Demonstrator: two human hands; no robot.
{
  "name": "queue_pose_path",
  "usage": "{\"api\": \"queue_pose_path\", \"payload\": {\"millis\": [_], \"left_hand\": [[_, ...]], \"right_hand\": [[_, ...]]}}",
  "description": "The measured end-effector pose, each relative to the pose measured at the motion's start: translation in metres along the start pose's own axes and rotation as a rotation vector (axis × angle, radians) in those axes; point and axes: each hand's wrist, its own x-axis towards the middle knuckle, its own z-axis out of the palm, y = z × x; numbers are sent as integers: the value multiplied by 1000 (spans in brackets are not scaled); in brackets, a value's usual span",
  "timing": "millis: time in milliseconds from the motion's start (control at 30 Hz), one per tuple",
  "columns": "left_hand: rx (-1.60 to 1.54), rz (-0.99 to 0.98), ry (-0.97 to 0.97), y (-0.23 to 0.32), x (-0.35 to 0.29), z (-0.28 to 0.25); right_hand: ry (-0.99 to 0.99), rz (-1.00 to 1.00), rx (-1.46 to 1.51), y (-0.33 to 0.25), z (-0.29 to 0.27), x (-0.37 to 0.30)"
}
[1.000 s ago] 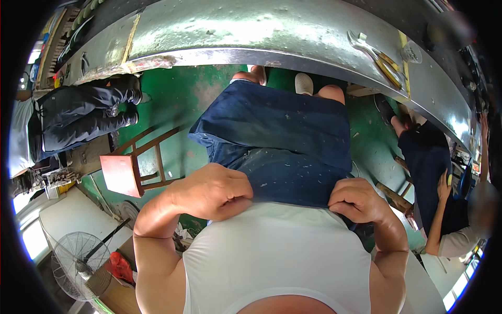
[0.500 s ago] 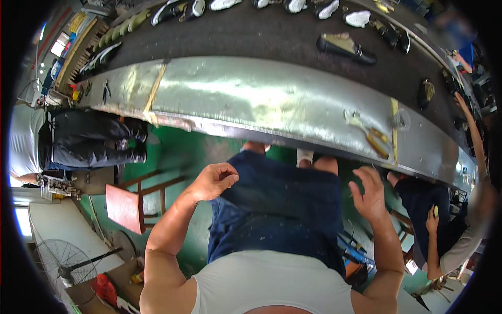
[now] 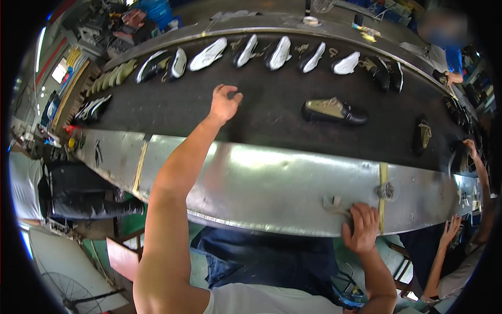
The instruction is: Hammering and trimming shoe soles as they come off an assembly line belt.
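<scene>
Dark worktop (image 3: 272,112) carries a shoe row (image 3: 280,53) at twelve o'clock; left hand (image 3: 226,103) hovers at eleven, fingers parted, empty; right hand (image 3: 362,225) partly covers pliers (image 3: 337,208) at four, grip impossible to tell!

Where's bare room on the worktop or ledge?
Free: dark worktop between the left hand and the tan-and-black shoe; metal ledge between the left forearm and the pliers.
Crowded: the worktop's far edge, lined with shoes; the ledge around the right hand, pliers and clear container.
</scene>
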Motion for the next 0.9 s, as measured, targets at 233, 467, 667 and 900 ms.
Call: {"api": "queue_pose_path", "payload": {"millis": [233, 467, 667, 900], "left_hand": [[304, -165, 87, 4, 145, 71], [370, -278, -203, 46, 188, 130], [484, -367, -240, 73, 162, 124], [487, -189, -419, 49, 23, -11]], "right_hand": [[-31, 15, 48, 4, 5, -1], [-51, 39, 41, 1, 8, 9], [-12, -15, 82, 3, 15, 7], [55, -22, 55, -12, 7, -4]]}}
